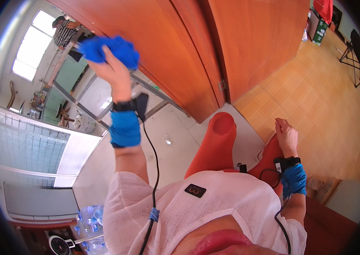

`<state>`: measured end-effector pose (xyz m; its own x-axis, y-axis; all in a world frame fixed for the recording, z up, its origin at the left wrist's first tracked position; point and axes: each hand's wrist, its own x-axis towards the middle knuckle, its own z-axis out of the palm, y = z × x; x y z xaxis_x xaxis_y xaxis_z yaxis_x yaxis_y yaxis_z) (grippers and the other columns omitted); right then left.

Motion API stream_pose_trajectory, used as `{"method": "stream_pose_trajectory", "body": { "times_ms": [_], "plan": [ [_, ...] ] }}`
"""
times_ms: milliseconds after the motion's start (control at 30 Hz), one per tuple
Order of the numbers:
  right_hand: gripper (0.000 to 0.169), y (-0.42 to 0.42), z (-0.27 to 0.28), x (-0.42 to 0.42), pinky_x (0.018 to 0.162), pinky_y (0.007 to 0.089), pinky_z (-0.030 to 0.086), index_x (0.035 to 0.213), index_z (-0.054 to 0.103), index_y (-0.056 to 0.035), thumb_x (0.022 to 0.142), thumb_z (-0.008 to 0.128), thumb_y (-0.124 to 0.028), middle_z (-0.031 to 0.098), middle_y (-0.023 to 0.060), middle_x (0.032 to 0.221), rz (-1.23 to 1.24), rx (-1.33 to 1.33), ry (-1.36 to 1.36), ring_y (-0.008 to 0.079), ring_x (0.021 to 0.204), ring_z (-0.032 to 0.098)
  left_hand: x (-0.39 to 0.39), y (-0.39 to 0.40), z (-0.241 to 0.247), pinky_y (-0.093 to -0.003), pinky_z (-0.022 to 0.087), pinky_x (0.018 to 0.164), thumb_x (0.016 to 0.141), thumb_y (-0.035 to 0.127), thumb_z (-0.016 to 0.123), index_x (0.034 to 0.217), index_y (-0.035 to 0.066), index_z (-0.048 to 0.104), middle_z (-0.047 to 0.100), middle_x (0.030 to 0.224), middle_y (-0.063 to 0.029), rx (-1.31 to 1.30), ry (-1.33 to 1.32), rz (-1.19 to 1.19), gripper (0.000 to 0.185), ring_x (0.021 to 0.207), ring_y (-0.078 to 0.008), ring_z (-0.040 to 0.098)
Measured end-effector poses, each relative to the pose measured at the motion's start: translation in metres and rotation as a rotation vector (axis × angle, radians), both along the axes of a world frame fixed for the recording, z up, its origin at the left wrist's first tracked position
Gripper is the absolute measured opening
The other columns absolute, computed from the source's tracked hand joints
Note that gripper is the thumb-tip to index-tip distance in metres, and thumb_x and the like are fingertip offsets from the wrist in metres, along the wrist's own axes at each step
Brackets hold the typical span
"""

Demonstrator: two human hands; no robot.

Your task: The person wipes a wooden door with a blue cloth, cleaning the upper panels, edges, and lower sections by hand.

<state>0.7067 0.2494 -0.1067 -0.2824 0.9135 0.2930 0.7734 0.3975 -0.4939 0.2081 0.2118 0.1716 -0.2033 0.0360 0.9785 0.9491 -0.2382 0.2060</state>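
Note:
My left hand (111, 71) is raised at the upper left and grips a crumpled blue cloth (111, 51). The cloth lies against or just before the edge of an orange-brown wooden door (161, 63); contact cannot be told. A second wooden panel (259, 38) stands beside it, with a metal hinge (221, 85) low at the gap between them. My right hand (286, 137) rests by my right leg, its fingers bent and close together. Its palm is hidden. Both wrists carry black straps with cables and blue bands.
A grey metal frame (86, 110) stands left of the door on pale tiles. Farther off, a person in a striped top (65, 33) is near a window. Plastic bottles (92, 216) stand at lower left. On the tan tiled floor (323, 86) is a dark folding chair (358, 57).

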Motion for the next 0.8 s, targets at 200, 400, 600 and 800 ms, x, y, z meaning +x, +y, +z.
{"method": "stream_pose_trajectory", "body": {
  "times_ms": [200,400,600,800],
  "plan": [
    [0.016,0.026,-0.009,-0.013,0.071,0.043,0.055,0.101,0.07,-0.0104,0.096,0.061,-0.023,0.071,0.0102,0.093,0.099,0.035,0.024,0.0329,0.082,0.069,0.014,0.036,0.144,-0.0538,0.025,0.117,0.1,0.038,0.055,0.145,-0.002,0.046,0.045,0.148,-0.0277,-0.167,0.724,0.704,0.061,0.14,-0.0436,0.037],
    [0.016,0.038,-0.012,-0.011,0.07,0.0443,0.055,0.098,0.069,-0.0103,0.096,0.061,-0.024,0.07,0.0106,0.089,0.103,0.042,0.018,0.0339,0.08,0.068,0.044,0.067,0.015,-0.0562,0.023,0.118,0.097,0.054,0.053,0.148,0.018,0.05,0.046,0.153,-0.0144,-0.695,0.943,0.933,0.063,0.144,-0.0406,0.034],
    [0.016,0.04,-0.018,-0.009,0.07,0.0448,0.055,0.097,0.069,-0.0111,0.094,0.062,-0.025,0.07,0.0103,0.088,0.13,0.008,0.037,0.0341,0.08,0.068,0.017,0.031,-0.195,-0.051,0.015,0.123,0.097,0.053,0.051,0.153,0.024,0.042,0.036,0.161,-0.0043,-1.146,1.428,0.715,0.064,0.151,-0.0297,0.025],
    [0.015,0.049,-0.022,-0.003,0.068,0.0457,0.054,0.094,0.069,-0.0103,0.093,0.061,-0.024,0.07,0.0116,0.087,0.102,0.01,0.061,0.035,0.079,0.068,0.018,0.057,-0.111,-0.0517,0.018,0.123,0.098,0.052,0.05,0.154,0.025,0.04,0.034,0.162,-0.0013,-1.024,1.185,0.844,0.063,0.15,-0.025,0.027]
  ]
}}
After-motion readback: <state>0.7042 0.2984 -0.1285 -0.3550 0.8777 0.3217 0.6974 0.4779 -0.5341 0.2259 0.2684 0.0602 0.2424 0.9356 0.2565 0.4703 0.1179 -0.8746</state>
